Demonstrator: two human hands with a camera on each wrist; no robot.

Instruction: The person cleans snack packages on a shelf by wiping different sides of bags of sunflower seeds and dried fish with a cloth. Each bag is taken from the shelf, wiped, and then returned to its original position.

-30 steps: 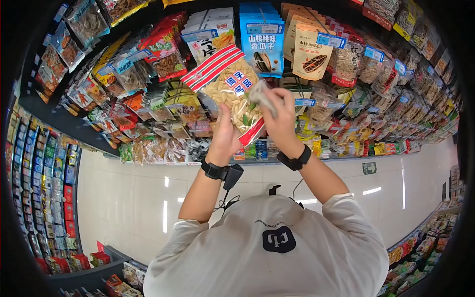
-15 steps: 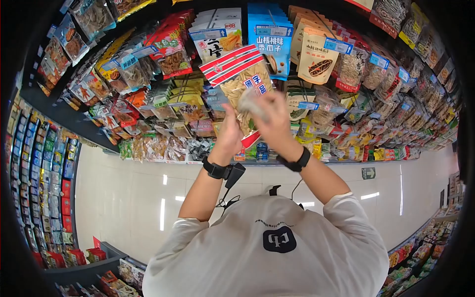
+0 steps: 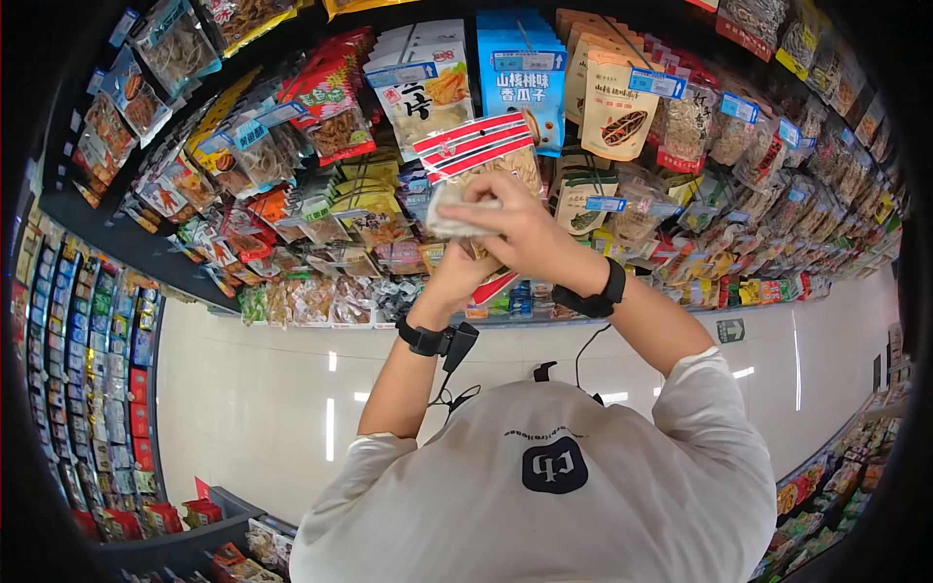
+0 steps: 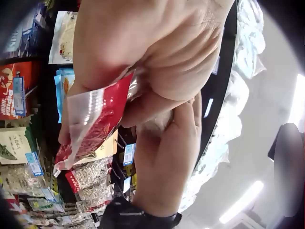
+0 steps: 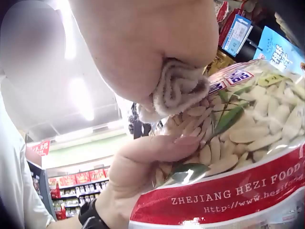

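We hold the seed bag [image 3: 486, 155] up before the snack shelves [image 3: 292, 194]; left hand [image 3: 457, 277] grips its bottom edge; right hand [image 3: 510, 228] clenches a cloth [image 3: 452, 212] against the bag's clear front; hands close together.

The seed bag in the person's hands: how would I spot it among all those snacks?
Look at the wall of hanging snack packets, then at the two raised hands in front of its middle. The seed bag sits between them, the left hand gripping it from below while the right hand presses a cloth on it. Unlike its neighbours, it is clear, full of pale seeds, with red-and-white stripes on top.
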